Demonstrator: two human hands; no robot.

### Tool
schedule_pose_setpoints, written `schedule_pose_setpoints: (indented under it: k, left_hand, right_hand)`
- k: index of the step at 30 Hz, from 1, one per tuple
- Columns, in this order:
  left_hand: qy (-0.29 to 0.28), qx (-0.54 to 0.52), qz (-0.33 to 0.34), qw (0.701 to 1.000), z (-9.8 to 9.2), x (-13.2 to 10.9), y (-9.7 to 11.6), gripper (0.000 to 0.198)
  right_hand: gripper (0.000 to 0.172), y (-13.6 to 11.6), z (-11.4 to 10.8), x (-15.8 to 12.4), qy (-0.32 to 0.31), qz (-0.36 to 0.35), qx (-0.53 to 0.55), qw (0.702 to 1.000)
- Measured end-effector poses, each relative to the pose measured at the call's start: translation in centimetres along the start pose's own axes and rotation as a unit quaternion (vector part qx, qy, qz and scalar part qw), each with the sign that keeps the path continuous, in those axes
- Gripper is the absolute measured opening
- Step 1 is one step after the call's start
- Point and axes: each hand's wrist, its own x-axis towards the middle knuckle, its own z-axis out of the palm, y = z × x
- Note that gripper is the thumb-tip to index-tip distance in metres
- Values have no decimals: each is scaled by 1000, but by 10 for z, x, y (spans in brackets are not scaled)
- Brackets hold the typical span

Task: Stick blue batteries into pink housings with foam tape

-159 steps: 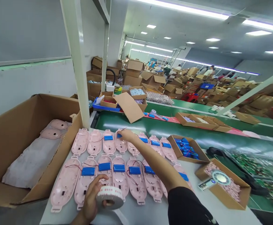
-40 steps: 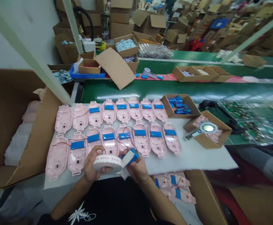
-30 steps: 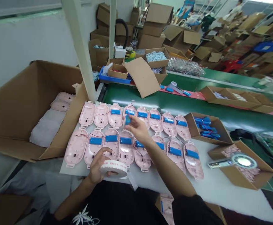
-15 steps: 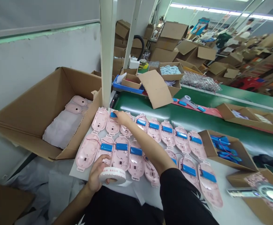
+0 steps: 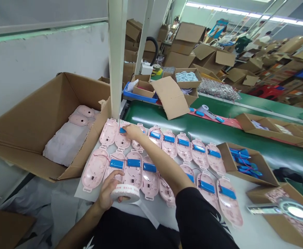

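My left hand (image 5: 109, 192) is closed round a roll of white tape (image 5: 125, 192) with faint red print, a loose strip trailing off it. My right hand (image 5: 132, 132) reaches to the back row and grips a blue battery pack (image 5: 122, 130), which lies at the cavity of a pink plastic shell (image 5: 122, 140); the fingers hide part of both. Two rows of such shells cover the white work surface, most with a blue battery pack inside. The front-left shell (image 5: 95, 169) and the back-left shell (image 5: 108, 133) show no battery.
A large cardboard box (image 5: 24, 138) with pink parts stands left, beside a pale post (image 5: 116, 62). At right are a box of blue batteries (image 5: 260, 162) and a lit ring lamp (image 5: 296, 211). A green conveyor belt (image 5: 146, 109) runs behind.
My right hand has brought the battery pack slightly down into the shell. My left hand stays in place with the tape roll. The whole view has shifted a little.
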Motion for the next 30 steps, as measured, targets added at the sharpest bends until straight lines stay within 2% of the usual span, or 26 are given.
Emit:
schedule_pose_setpoints:
  k: [7,11,17,21,23,25,26,27,28,30]
  left_hand:
    - [4,21,-26,999,3,4,-5,46]
    - [-3,33,-28,999,4,5,-9,51]
    - [-10,31,-41,999,10,9,-17,48]
    - [-22,12,-37,999,23,12,-13,47]
    - [-30,-32,-1,999,29,12,-3,51]
    - [-21,-96,53,994,31,9,10,53]
    - [-6,-122,74,990,30,7,17,53]
    - [14,-137,84,987,29,6,24,53]
    - [37,-144,86,985,27,4,29,55]
    - [78,-139,76,984,25,4,34,58]
  right_hand:
    - [32,-23,-4,2,10,14,-30,999]
    - [36,-34,2,6,13,34,-25,999]
    - [35,-33,16,2,30,64,15,997]
    - [41,-22,-2,-12,42,52,55,996]
    - [46,-20,-14,-36,86,24,95,991]
    - [46,-22,-18,-78,163,-14,221,962]
    - [47,-24,-15,-104,188,-36,314,930]
    - [51,-27,-10,-134,184,-62,415,889]
    - [59,-30,-2,-164,143,-87,502,848]
    - [70,-37,20,-222,10,-131,621,773]
